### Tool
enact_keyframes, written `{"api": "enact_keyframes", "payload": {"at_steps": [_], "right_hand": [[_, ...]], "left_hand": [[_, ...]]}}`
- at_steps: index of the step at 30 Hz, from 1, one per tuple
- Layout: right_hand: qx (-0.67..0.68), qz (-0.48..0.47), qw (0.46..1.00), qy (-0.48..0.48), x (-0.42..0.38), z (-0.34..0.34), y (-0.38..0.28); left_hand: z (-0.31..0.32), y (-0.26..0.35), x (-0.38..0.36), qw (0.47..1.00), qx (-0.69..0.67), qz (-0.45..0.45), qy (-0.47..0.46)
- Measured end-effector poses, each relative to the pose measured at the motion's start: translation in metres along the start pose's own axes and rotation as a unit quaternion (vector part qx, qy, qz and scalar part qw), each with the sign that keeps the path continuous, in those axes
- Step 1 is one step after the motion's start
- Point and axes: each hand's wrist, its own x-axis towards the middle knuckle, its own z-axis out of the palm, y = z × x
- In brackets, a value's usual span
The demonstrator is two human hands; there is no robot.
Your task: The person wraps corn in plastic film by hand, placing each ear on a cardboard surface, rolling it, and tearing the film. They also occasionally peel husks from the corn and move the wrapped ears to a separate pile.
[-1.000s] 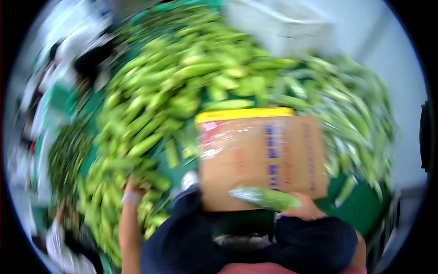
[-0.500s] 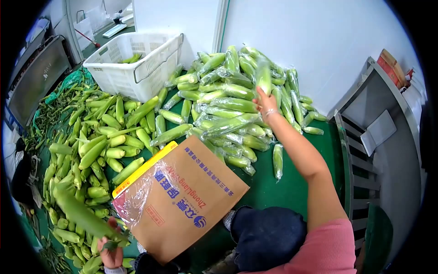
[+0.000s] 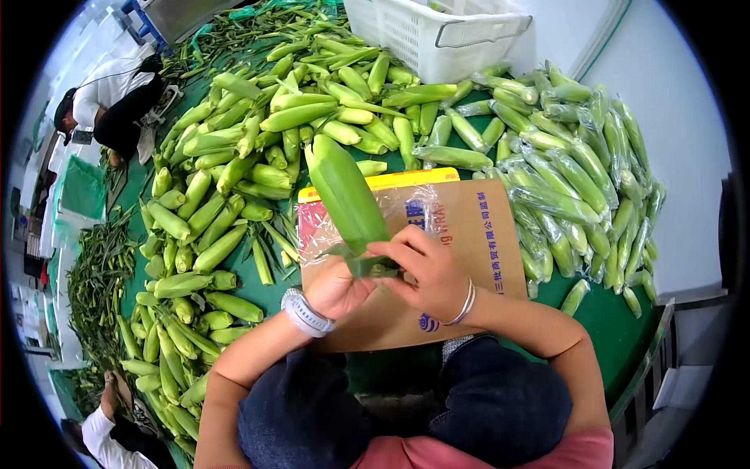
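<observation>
One ear of corn [image 3: 346, 191] in its green husk stands tilted up over the cardboard box [image 3: 476, 258]. My left hand [image 3: 337, 291] is wrapped round its lower end. My right hand [image 3: 418, 270] pinches the husk leaves at the same end, close beside the left. The box lies before my knees, with a yellow-edged film carton [image 3: 383, 182] along its far side. Unwrapped corn [image 3: 211, 219] is heaped to the left and beyond. Film-wrapped corn [image 3: 574, 172] is piled on the right.
A white plastic crate [image 3: 422, 39] stands at the back, against the wall side. Husk scraps [image 3: 101, 273] lie along the far left. Two other people, one upper left [image 3: 113, 102] and one lower left [image 3: 117, 430], are bent down. Metal railings [image 3: 648, 367] edge the right.
The view has swung left. My right hand has come from the wrapped pile to the ear in my left hand. That ear has moved from the left to above the box.
</observation>
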Motion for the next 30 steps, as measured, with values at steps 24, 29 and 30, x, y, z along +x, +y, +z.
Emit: {"api": "enact_keyframes", "payload": {"at_steps": [24,29,30], "right_hand": [[0.478,0.372,0.727,-0.322,0.018,-0.084,-0.068],[0.246,0.377,0.740,-0.499,0.094,-0.034,-0.058],[0.248,0.377,0.739,-0.500,0.095,-0.032,-0.059]], "left_hand": [[-0.024,0.040,-0.049,0.982,0.015,0.092,0.162],[-0.027,0.047,-0.055,0.975,0.010,0.154,0.162],[-0.030,0.050,-0.055,0.976,-0.025,0.161,0.145]]}}
